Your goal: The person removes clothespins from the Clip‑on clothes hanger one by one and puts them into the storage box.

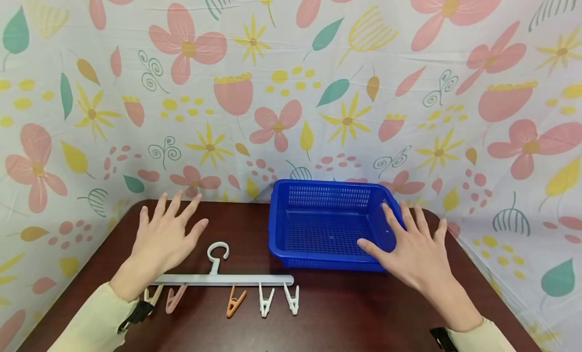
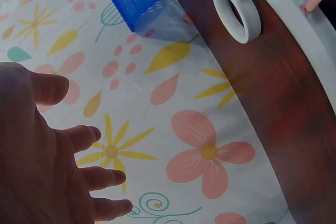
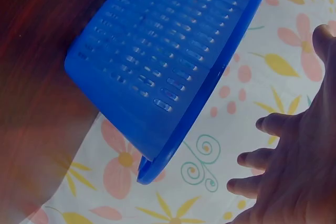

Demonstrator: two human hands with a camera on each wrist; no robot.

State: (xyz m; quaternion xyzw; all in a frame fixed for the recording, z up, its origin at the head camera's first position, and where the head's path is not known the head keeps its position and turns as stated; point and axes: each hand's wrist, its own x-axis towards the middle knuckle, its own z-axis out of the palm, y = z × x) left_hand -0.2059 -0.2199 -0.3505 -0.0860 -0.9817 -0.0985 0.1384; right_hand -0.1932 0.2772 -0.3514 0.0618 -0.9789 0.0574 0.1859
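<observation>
My left hand [image 1: 164, 237] is spread with fingers apart above the left side of the table, holding nothing. Near it lies a pale grey clip hanger [image 1: 245, 280] with a hook [image 1: 219, 251]. Along the bar are a cream clothespin [image 1: 153, 295], a pink clothespin [image 1: 175, 298], an orange clothespin [image 1: 235, 301] and two white clothespins [image 1: 265, 300]. Over the right rim of a blue plastic basket [image 1: 327, 260] my right hand [image 1: 416, 253] is spread, also holding nothing. In the right wrist view its fingers appear apart from the basket wall [image 3: 157, 66]. No contents show inside the basket.
The dark brown wooden table [image 1: 345, 311] has rounded far corners. Behind it hangs a white cloth [image 1: 282, 170] printed with flowers and leaves, close to the table's far edge and the basket's back. A black strap [image 1: 136, 314] sits on the left wrist.
</observation>
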